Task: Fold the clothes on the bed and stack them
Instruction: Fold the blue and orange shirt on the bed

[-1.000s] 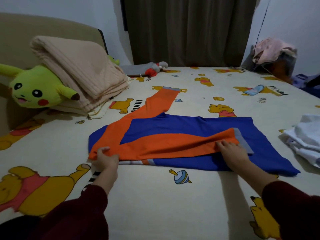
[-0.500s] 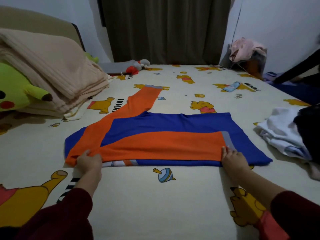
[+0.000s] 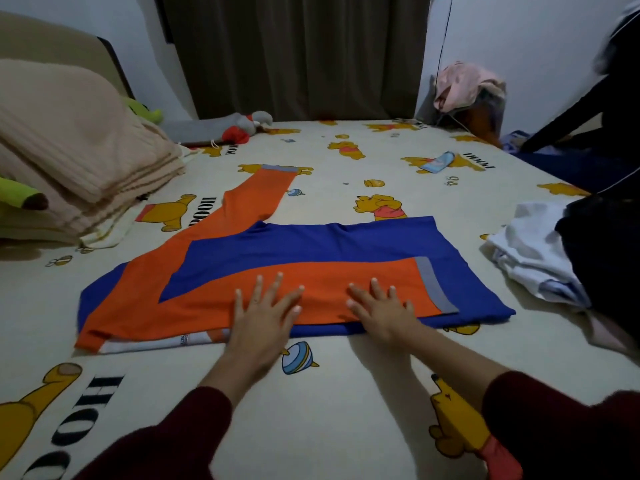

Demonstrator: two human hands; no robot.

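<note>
A blue and orange long-sleeved shirt (image 3: pixel 311 244) lies flat on the cartoon-print bed sheet (image 3: pixel 346 393). One orange sleeve is folded across its near edge, and its grey cuff points right. The other orange sleeve stretches away toward the back left. My left hand (image 3: pixel 263 320) presses flat on the folded sleeve with fingers spread. My right hand (image 3: pixel 381 306) lies flat on the same sleeve, just to the right. Neither hand grips the cloth.
A heap of white and dark clothes (image 3: pixel 540 254) lies at the right edge. Folded beige blankets (image 3: pixel 79 161) and a green plush toy (image 3: pixel 20 195) sit at the left. Another person in dark clothing (image 3: pixel 595 109) is at the far right. A curtain (image 3: pixel 294 53) hangs behind the bed.
Both hands let go of the ends of the folded sleeve and moved inward to its middle, where they now press flat. The view shifted a little to the right.
</note>
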